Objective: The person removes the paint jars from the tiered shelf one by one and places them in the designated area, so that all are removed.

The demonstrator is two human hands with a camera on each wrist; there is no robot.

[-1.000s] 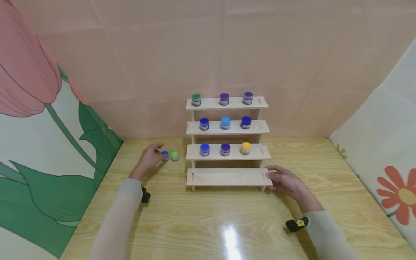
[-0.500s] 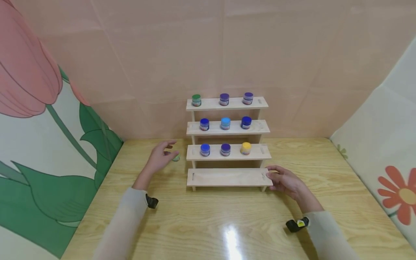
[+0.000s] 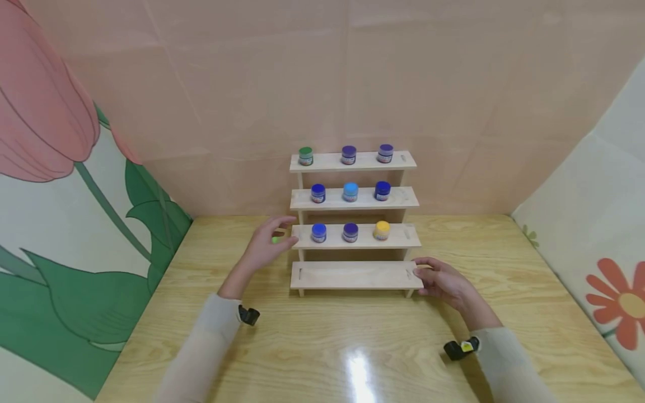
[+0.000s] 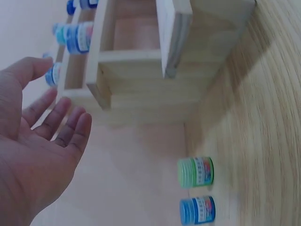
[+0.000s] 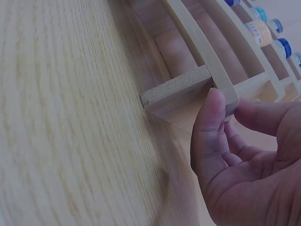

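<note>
A wooden tiered rack (image 3: 355,275) of stepped shelves stands on the table, its lowest shelf bare. My right hand (image 3: 444,284) pinches the right end of that lowest shelf between thumb and fingers. My left hand (image 3: 264,244) hovers by the left end of the second shelf up, thumb and fingers spread with nothing between them. Behind it on the table stand a light-green paint jar (image 4: 196,172) and a blue paint jar (image 4: 197,210), both plain in the left wrist view. From the head, the left hand hides the blue jar and most of the green one.
The three upper shelves each carry three small jars, among them a yellow jar (image 3: 382,230), a light-blue jar (image 3: 350,192) and a dark-green jar (image 3: 305,156). A pinkish backdrop (image 3: 242,184) rises behind the table (image 3: 322,347). Flower-printed panels flank both sides.
My left hand has moved right, from beside the blue jar, past the green jar, to the rack's left side. The right hand keeps its grip on the lowest shelf.
</note>
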